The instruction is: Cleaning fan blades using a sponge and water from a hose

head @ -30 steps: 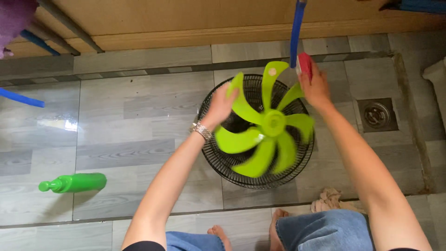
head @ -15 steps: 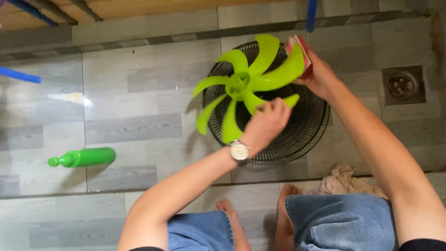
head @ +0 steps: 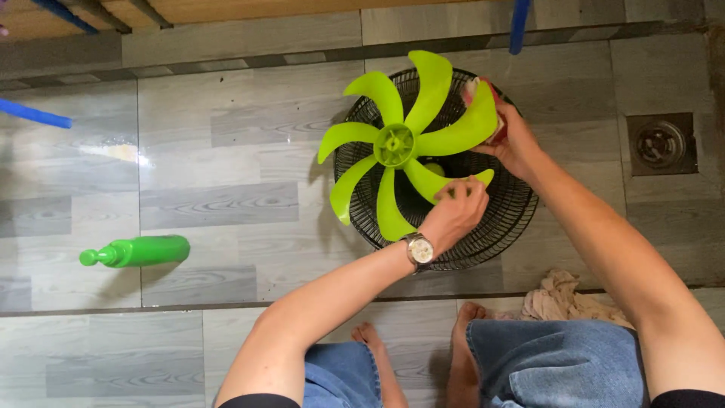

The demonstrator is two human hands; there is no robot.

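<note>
Two hands on fan blade: left hand has shifted to the 5 o'clock vane, fingers pinching; right hand clamps sponge at 2 o'clock.

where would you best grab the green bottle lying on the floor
Probably around the middle of the green bottle, coming down from above. It lies on its side on the floor tiles, cap end pointing left, so the round body is the widest free part; the narrow cap end offers less hold.
</note>
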